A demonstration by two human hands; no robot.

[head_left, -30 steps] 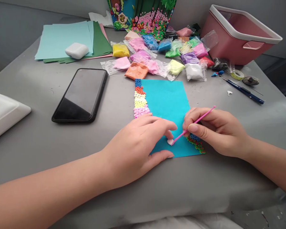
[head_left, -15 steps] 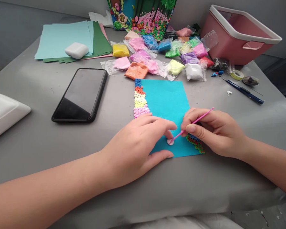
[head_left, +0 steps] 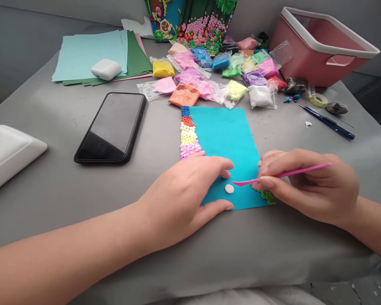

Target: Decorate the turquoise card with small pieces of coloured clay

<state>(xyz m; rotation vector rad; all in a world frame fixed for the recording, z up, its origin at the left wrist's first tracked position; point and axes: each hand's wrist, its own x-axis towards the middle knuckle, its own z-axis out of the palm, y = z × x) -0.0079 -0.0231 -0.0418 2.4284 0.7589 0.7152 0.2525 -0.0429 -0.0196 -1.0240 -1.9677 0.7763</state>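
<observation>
My left hand (head_left: 190, 186) lies over the lower left of a blue sheet (head_left: 222, 135), thumb and fingers apart with nothing between them. Between its fingertips and thumb, a small flat white clay disc (head_left: 229, 189) rests on the sheet. In my right hand (head_left: 301, 182) is a thin pink clay modelling tool (head_left: 305, 170), pinched by thumb and fingers. Its flat pointed tip hovers just right of the disc, apart from it. Small clay rings (head_left: 189, 137) in coloured bands run down the sheet's left edge. Green and red rings (head_left: 267, 195) at the lower right are partly covered by my right hand.
Bags of coloured clay (head_left: 184, 95) spread behind the sheet, before a decorated clay picture (head_left: 193, 25). A pink bin (head_left: 311, 59) stands at the back right, near a dark blue pen-like tool (head_left: 330, 123). Leftward lie a phone (head_left: 111, 127), a white case (head_left: 106, 69) and paper sheets (head_left: 92, 55).
My right hand has moved right and lifted the pink tool's tip off the white disc, turning the tool flatter. My left hand has stayed in place; the view has shifted slightly.
</observation>
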